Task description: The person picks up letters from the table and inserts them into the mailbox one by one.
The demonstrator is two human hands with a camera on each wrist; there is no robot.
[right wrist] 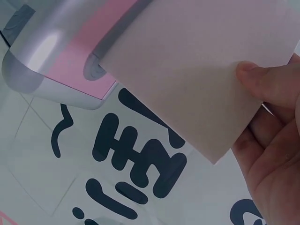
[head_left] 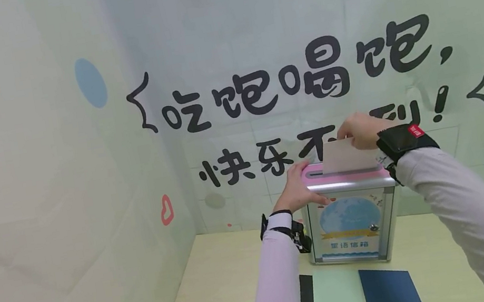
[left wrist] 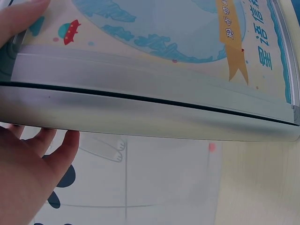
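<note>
A letter box (head_left: 350, 223) with a silver frame, pink top and blue globe picture stands upright against the back wall. My left hand (head_left: 294, 190) grips its upper left corner; in the left wrist view the thumb lies on the front and the fingertips (left wrist: 71, 138) touch the side. A pale pink card (head_left: 348, 155) stands upright at the slot (head_left: 315, 174), its lower edge in the slot's opening. My right hand (head_left: 365, 129) pinches the card's upper edge, and in the right wrist view the thumb (right wrist: 255, 77) presses its face. How deep the card sits is hidden.
In front of the box lie a black flat piece (head_left: 307, 300), a light green sheet (head_left: 338, 298) and a navy blue card (head_left: 390, 292) on the pale wood table (head_left: 213, 294). Behind the box rises a wall (head_left: 226, 30) with large black lettering.
</note>
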